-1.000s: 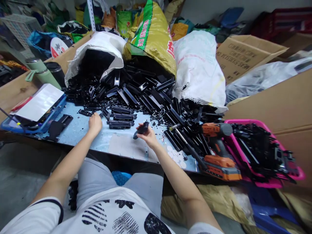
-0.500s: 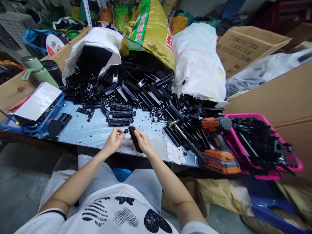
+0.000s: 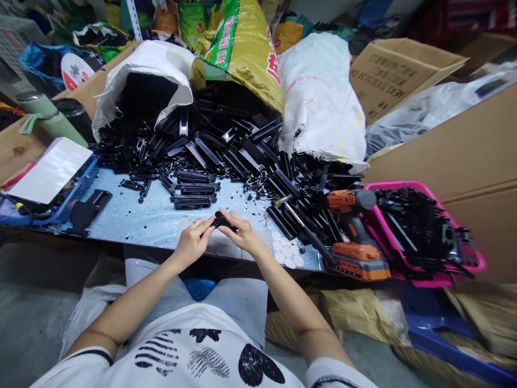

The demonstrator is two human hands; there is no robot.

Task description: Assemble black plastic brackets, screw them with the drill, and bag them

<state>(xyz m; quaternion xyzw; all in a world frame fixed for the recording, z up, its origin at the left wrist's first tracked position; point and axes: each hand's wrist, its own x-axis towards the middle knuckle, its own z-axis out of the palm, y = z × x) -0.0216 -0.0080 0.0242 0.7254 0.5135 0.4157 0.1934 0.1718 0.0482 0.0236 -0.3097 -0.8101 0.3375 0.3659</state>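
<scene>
My left hand (image 3: 192, 242) and my right hand (image 3: 241, 233) meet over the front edge of the table, fingertips pinched on black plastic parts (image 3: 220, 220). The long black piece in my right hand is mostly covered by fingers. A small black part with a round end, pinched in my left hand, lies against it; whether the two are joined I cannot tell. Just beyond my hands is a short stack of long black assemblies (image 3: 195, 201). White round discs (image 3: 288, 252) lie to the right of my right hand.
A hammer (image 3: 307, 231) and an orange cordless drill (image 3: 357, 237) lie at the right, beside a pink basket (image 3: 479, 261) of black parts. Loose black parts (image 3: 226, 143) and screws spill from sacks at the back. A blue basket (image 3: 83, 188) stands at the left.
My left hand has brought the small round-ended part rightward to the long piece. My right hand has tilted that piece, and both hands now touch the parts together. The view has shifted slightly.
</scene>
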